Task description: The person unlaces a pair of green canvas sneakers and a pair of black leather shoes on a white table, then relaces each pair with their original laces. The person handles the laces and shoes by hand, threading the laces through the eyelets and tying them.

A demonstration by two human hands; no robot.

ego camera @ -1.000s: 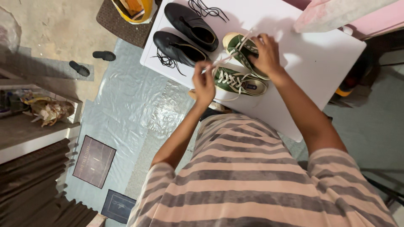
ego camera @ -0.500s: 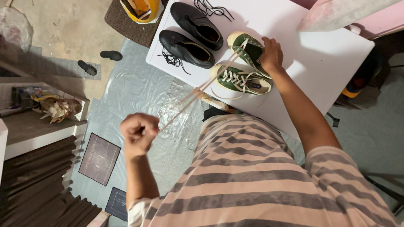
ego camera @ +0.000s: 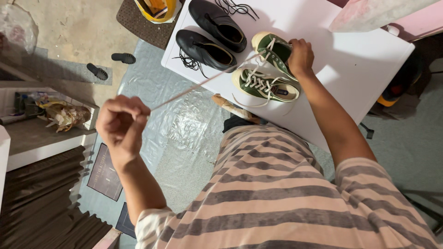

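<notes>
My left hand (ego camera: 121,122) is raised far out to the left, pinching the end of a cream shoelace (ego camera: 198,85) pulled taut. The lace runs up to a green sneaker (ego camera: 275,51) with a cream sole, which my right hand (ego camera: 300,56) grips on the white table (ego camera: 355,69). A second green sneaker (ego camera: 264,86), laced in cream, lies just in front of it, nearer to me.
Two black leather shoes (ego camera: 206,47) lie at the table's left end, with loose black laces (ego camera: 236,7) beside them. A yellow bucket (ego camera: 157,10) stands on a brown mat on the floor. Clear plastic sheeting (ego camera: 157,115) covers the floor left of the table.
My left hand drew the lace away from the sneaker, first down and left, then higher and further left. The lace is now stretched long. My right hand stayed on the sneaker.
</notes>
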